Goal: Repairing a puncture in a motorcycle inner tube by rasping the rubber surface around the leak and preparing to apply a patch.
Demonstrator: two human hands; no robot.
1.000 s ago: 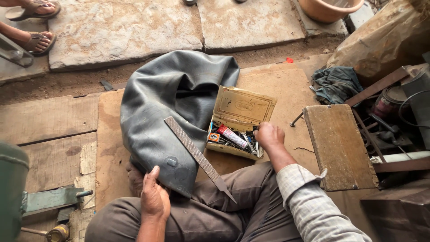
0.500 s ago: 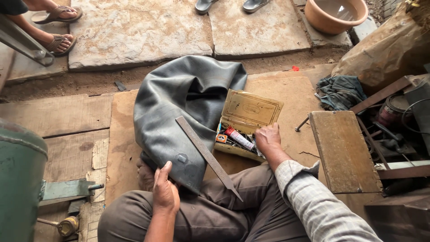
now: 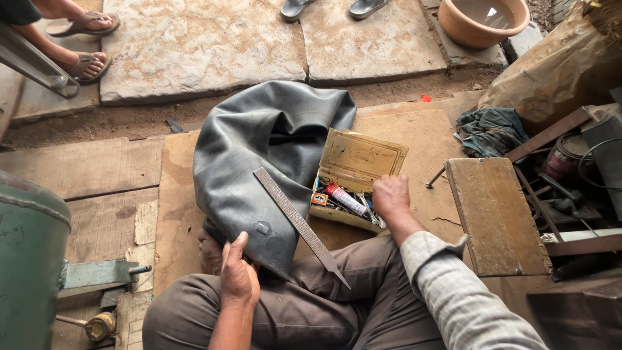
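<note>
At the bottom centre of the frame, our left hand (image 3: pixel 238 277) presses down on the near edge of the grey rubber inner tube (image 3: pixel 262 162), fingers closed over it. Our right hand (image 3: pixel 390 196) dips, loosely curled, into the open tin box (image 3: pixel 358 178) of small tubes and bits at mid-frame; whether it grips anything, we cannot tell. The inner tube looks floppy and slack, best taken by its folded edge. A long metal file (image 3: pixel 299 224) lies loose across it and could slide off. A wooden block (image 3: pixel 495 216) sits right, a clay basin (image 3: pixel 483 21) upper right.
</note>
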